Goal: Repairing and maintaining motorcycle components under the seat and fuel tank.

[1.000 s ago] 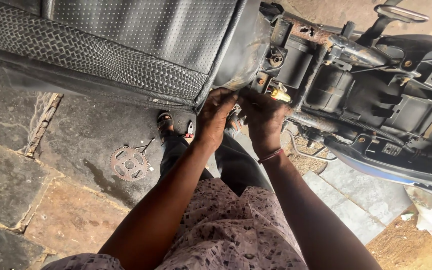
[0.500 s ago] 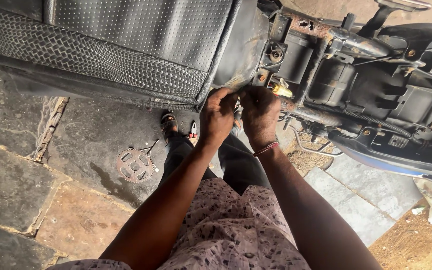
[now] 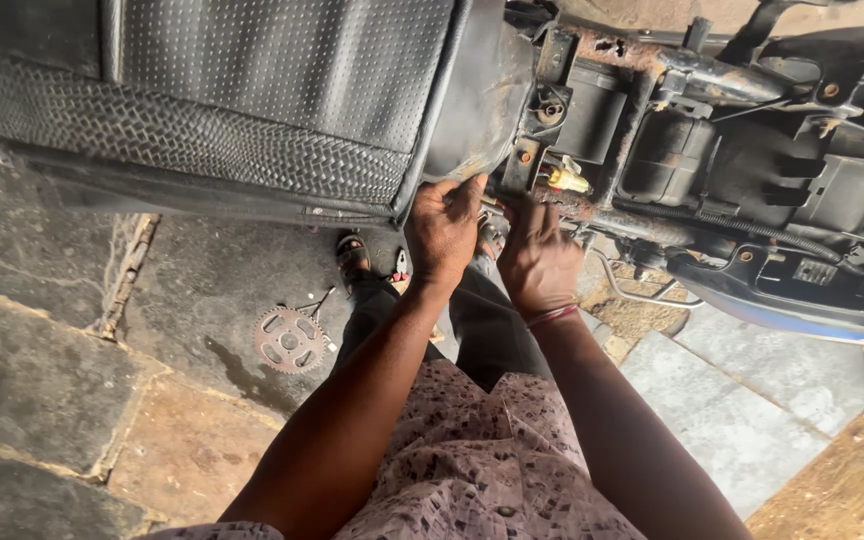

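Head view, looking down past 2 bare forearms at a stripped motorcycle frame. Left hand pressed against the frame's near edge, just below the lifted black seat, fingers curled and gripping a small part at the seat's lower corner; exact part hidden under the knuckles. Right hand just beside it, also at the frame's near edge, fingers bent and reaching in toward the rusty rail; cannot tell whether anything is clamped between them. Red band around the right wrist. Yellow connector plugged in on the frame, just above the right hand's fingertips, not touched. Rusted sprocket flat on the stone floor, well apart from the frame, to the left of the dark trouser legs. Sandalled foot on the floor below the frame's seat edge. Patterned shirt at the bottom, nearest the camera, far from the frame.
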